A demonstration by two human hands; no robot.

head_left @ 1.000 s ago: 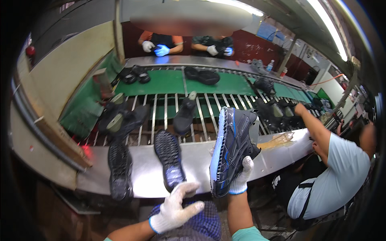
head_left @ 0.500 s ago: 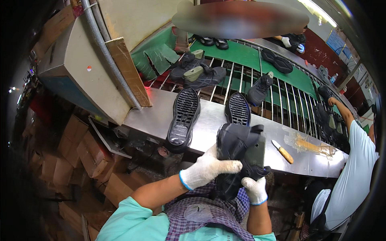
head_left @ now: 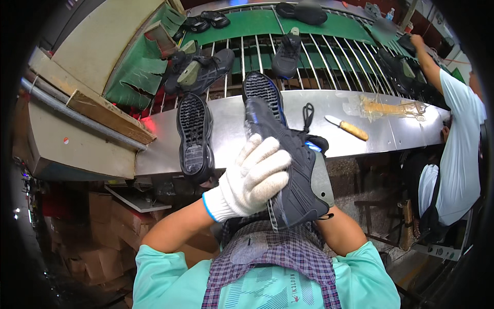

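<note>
A black shoe (head_left: 301, 172) with a grey-green last (head_left: 321, 180) in it is held up in front of me, toe pointing away and slightly left. My left hand (head_left: 252, 177), in a white knit glove, lies along the shoe's left side with its fingers stretched out and a little apart. Behind the heel end goes my right forearm (head_left: 339, 227); the shoe hides that hand and its fingers. Two black soles lie tread up at the metal ledge (head_left: 154, 159): a left sole (head_left: 194, 136), and a right sole (head_left: 263, 90) partly covered by the shoe's toe.
A knife (head_left: 347, 127) with a wooden handle lies on the ledge, right of the shoe. Behind run metal rollers (head_left: 319, 62) carrying several black shoes. At right a co-worker's arm (head_left: 428, 62) reaches over the line. Cardboard boxes (head_left: 103, 242) stand low at left.
The shoe has turned so its heel now points toward me. My left hand has loosened from its grip to outstretched fingers. My right hand has gone behind the shoe; the view has shifted.
</note>
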